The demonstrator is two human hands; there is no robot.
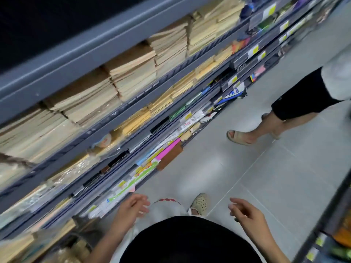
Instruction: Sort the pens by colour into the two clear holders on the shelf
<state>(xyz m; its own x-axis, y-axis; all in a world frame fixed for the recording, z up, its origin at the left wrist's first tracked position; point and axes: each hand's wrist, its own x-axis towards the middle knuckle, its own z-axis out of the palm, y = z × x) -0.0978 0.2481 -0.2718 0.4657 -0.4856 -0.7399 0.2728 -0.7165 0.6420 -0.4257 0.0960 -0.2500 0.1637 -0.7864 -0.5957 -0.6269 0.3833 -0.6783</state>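
No pens and no clear holders show in this blurred head view. My left hand (131,205) hangs low in front of the bottom shelf edge, fingers relaxed and holding nothing. My right hand (245,211) hovers over the floor at the lower right, fingers loosely spread; a small dark shape shows beneath its fingers, too blurred to identify. Both hands are apart from the shelves.
Grey shelving (117,40) runs along the left, stacked with tan paper pads (133,73) and coloured stationery packets (167,149) lower down. Another person's legs (269,122) in sandals stand ahead in the aisle. A second shelf edge (330,224) sits at right. My foot (199,204) rests on grey tiles.
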